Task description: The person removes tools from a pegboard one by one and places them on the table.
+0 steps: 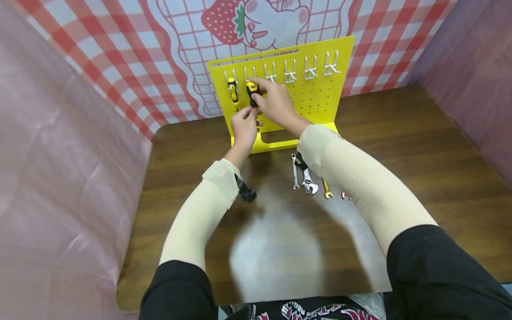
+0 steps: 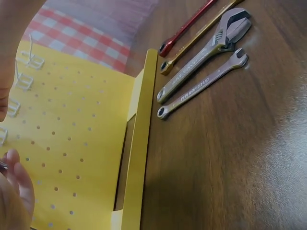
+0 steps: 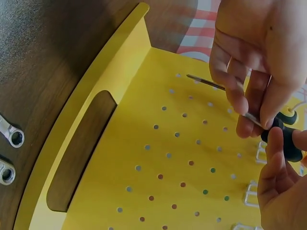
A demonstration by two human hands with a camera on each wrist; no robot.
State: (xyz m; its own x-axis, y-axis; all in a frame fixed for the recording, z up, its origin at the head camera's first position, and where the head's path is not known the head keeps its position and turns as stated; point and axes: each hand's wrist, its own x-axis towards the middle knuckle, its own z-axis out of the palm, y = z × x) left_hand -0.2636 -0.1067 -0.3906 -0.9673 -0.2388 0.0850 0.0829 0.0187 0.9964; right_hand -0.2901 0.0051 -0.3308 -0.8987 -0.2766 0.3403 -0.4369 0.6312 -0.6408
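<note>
Two grips [image 1: 245, 126] [image 1: 278, 103] pinch screwdriver [image 1: 252, 90]: slim metal shaft [image 3: 205, 82], blk/ylw hdl [image 3: 290, 145].

White hooks [image 1: 290, 77] jut from the yellow pegboard [image 1: 307, 92], leaving room below the rightmost ones.

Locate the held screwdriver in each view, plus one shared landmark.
Head: upper centre, screwdriver in the right hand.
Left wrist: probably just a sliver of shaft at the left edge.
Right wrist: right side; shaft toward upper left, handle lower right.
Shared: yellow pegboard.
</note>
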